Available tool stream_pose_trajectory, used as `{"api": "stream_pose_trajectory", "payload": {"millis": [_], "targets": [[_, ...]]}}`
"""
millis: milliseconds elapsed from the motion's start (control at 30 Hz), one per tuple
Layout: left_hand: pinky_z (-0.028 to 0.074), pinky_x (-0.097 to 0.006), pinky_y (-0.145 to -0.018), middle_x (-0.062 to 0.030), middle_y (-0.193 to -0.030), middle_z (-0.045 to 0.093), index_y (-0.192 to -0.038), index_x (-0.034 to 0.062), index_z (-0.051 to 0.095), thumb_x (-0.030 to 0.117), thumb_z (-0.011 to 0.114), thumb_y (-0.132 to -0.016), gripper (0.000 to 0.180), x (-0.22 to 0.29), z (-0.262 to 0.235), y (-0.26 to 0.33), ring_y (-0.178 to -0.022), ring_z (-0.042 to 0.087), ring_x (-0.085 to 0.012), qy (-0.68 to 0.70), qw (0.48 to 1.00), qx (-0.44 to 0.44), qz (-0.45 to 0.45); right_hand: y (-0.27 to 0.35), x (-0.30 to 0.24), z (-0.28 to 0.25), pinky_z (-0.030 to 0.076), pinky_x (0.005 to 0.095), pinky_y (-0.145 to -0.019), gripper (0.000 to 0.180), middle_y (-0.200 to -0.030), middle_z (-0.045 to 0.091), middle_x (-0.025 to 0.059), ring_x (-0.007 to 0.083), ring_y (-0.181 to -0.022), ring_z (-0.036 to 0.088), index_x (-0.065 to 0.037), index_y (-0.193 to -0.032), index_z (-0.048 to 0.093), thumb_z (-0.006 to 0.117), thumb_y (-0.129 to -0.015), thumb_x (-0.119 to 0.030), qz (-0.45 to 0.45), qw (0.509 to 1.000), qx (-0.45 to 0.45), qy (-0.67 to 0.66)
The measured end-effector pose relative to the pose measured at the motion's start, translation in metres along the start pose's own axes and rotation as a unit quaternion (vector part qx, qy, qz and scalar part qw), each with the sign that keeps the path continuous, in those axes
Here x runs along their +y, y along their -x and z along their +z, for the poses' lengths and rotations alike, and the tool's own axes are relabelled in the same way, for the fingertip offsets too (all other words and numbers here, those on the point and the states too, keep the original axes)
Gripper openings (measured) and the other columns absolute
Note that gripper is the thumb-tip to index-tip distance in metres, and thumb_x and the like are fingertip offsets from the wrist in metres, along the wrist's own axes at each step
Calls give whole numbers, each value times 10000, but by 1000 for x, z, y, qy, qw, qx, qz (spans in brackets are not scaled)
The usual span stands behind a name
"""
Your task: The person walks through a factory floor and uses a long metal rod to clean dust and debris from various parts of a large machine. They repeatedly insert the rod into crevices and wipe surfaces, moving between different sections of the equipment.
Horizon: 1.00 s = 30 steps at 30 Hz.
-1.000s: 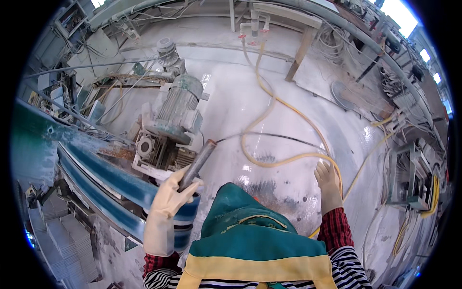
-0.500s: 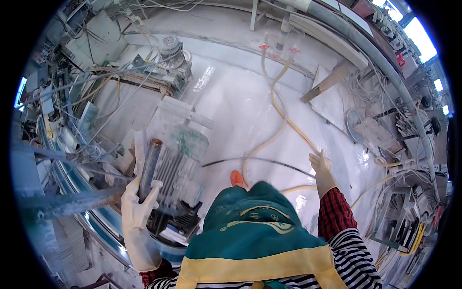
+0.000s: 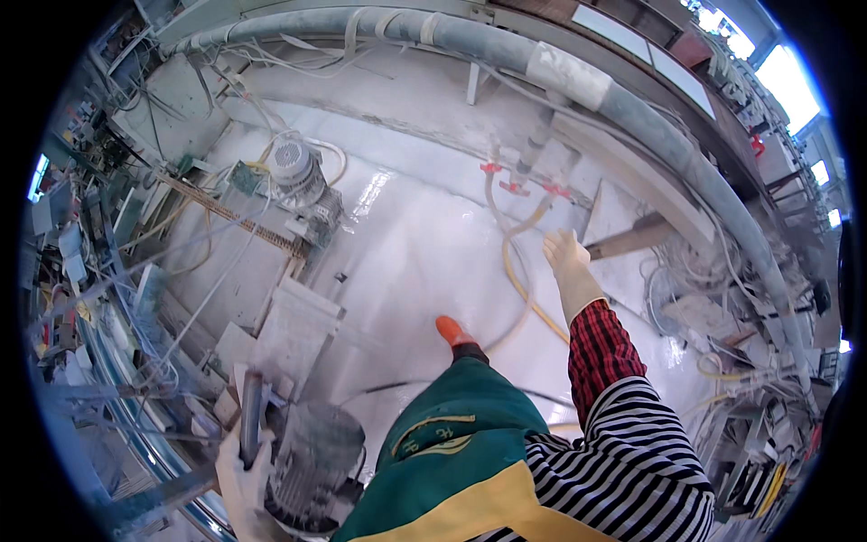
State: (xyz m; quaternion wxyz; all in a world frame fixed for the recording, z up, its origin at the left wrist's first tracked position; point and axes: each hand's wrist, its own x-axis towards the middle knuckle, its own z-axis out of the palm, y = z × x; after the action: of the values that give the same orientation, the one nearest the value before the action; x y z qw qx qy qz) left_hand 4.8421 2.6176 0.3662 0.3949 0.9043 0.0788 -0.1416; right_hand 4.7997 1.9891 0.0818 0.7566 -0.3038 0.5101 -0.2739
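My left hand [image 3: 242, 479], in a pale rubber glove, is wrapped round an upright grey metal pipe [image 3: 251, 406] at the lower left. Right beside it stands a grey finned motor [image 3: 316, 456]. Out in front of me, my right hand [image 3: 567, 257] is stretched forward in a similar glove, its fingers extended and holding nothing. It is over the wet floor, nearest to a yellow hose [image 3: 515, 266] and a brown beam [image 3: 623, 238]. Beyond it are pipes with red valve handles [image 3: 557, 191]. An orange boot [image 3: 449, 331] shows below my green apron [image 3: 474, 411].
Whitish liquid covers the floor [image 3: 406, 262]. A second motor [image 3: 293, 167] stands at the far left beside a chain [image 3: 226, 217]. A thick grey pipe [image 3: 479, 38] curves along the back and right. A black hose [image 3: 384, 387] crosses the floor near my legs; cables lie coiled at right.
My right hand has moved forward and slightly left, toward the red valves. The view has shifted forward, and my orange boot shows more. My left hand keeps its hold on the pipe.
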Motion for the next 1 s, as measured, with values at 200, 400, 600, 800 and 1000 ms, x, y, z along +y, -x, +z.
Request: {"api": "stream_pose_trajectory", "payload": {"millis": [200, 400, 600, 800, 1000], "targets": [[434, -243, -511, -54, -842, 669, -1198, -9, 608, -6, 654, -875, 326, 55, 49, -41, -550, 553, -101, -16, 996, 8, -85, -245, 48, -58, 496, 583, -969, 451, -1374, 523, 225, 384, -1203, 570, -61, -1404, 445, 426, -1050, -339, -404, 817, -186, 368], [445, -240, -518, -43, -804, 663, -1078, -19, 656, 3, 668, -869, 211, 115, 108, -70, -549, 552, -98, -58, 992, -38, -103, -228, 58, 28, 525, 606, -942, 380, -1322, 553, 211, 400, -1178, 580, -40, -1294, 483, 415, -1041, -315, -77, 995, -18, -56], [430, -234, -489, -30, -771, 640, -1125, -9, 654, 10, 678, -875, 252, 161, 148, -123, -544, 541, -87, -76, 984, -89, -137, -125, -25, 94, 495, 610, -950, 369, -1259, 616, 171, 377, -1110, 621, -83, -1205, 531, 405, -1033, -384, 39, 927, 85, -363], [366, -212, -481, 23, -705, 557, -1226, 12, 648, 21, 665, -890, 336, 205, 176, -154, -538, 469, -45, -68, 975, -153, -149, -102, -7, 96, 452, 570, -1025, 499, -1309, 600, 140, 323, -1185, 596, -120, -1315, 498, 425, -1020, -516, 0, 936, 99, -337], [356, -208, -519, 56, -702, 525, -1263, 2, 634, 78, 666, -912, 360, 193, 185, -160, -576, 459, -32, -61, 966, -185, -173, -96, 92, 99, 404, 457, -1117, 580, -1512, 417, 159, 327, -1358, 456, -107, -1538, 264, 420, -1053, -385, 74, 992, 3, -101]]}}
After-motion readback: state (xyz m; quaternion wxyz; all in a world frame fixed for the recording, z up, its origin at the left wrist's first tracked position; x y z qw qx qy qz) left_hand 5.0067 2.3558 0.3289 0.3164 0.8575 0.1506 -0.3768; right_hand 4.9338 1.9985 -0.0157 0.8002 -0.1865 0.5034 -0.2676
